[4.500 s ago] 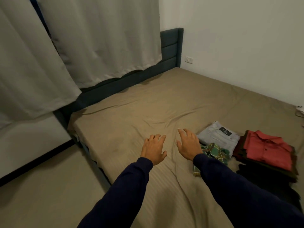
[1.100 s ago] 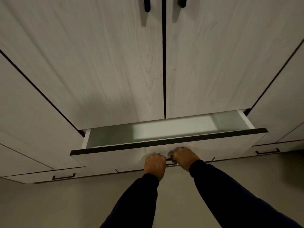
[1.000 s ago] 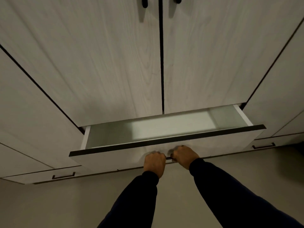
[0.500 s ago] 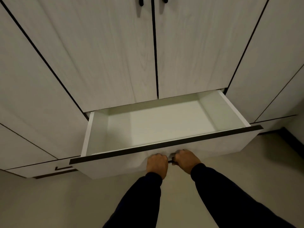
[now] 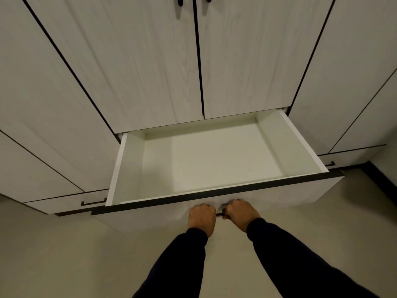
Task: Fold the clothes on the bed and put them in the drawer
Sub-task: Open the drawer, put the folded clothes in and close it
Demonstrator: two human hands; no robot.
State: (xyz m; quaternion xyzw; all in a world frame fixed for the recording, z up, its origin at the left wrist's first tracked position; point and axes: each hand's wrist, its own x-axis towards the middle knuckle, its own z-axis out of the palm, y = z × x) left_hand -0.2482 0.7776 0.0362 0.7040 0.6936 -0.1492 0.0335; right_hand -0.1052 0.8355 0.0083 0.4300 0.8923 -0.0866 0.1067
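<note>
Drawer (image 5: 133,168) pulled out (long axis left-right), left grip (image 5: 202,218) and right grip (image 5: 241,214) curled round handle (image 5: 219,214)

White drawer (image 5: 214,160), seemingly navy sleeves (image 5: 182,265)

Both arms in dark sleeves reach forward and down, the left hand (image 5: 202,219) and right hand (image 5: 240,214) side by side, knuckles up, fingers curled round the drawer handle (image 5: 219,214) between them.
</note>
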